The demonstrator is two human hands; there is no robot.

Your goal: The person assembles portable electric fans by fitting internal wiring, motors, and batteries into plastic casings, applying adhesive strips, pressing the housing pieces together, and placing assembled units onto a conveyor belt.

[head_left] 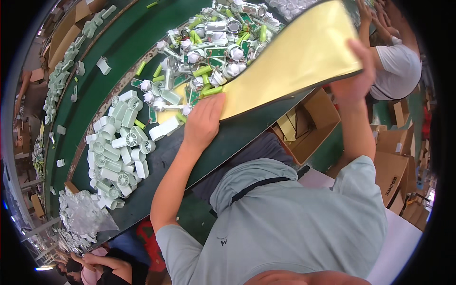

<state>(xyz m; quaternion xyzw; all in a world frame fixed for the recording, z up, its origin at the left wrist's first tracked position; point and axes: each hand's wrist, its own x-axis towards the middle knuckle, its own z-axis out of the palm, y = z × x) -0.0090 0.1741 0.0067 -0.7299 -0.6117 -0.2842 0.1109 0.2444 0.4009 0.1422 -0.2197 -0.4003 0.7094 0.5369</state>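
Observation:
A large glossy yellow sheet [289, 61] with a dark lower edge is bent upward at its right end. My right hand [355, 76] is closed on that raised end, its fingers slightly blurred. At the sheet's near left edge, my left hand [204, 118] grips it, with the thumb side hidden. Beyond the sheet lies a heap of small electronic assemblies [216, 47] with green circuit boards, white domes, wires and lime-green cylinders [203, 71]. Some of these parts lie against the sheet. Left of my left hand is a pile of pale green plastic housings [116, 147], several with round vented ends.
Clear plastic bags of pale parts [85, 213] lie at the table's left end. A green conveyor belt [109, 47] runs behind, with housings along it. An open cardboard box [313, 123] stands below the table's near edge. Other people work at the right [396, 66] and lower left.

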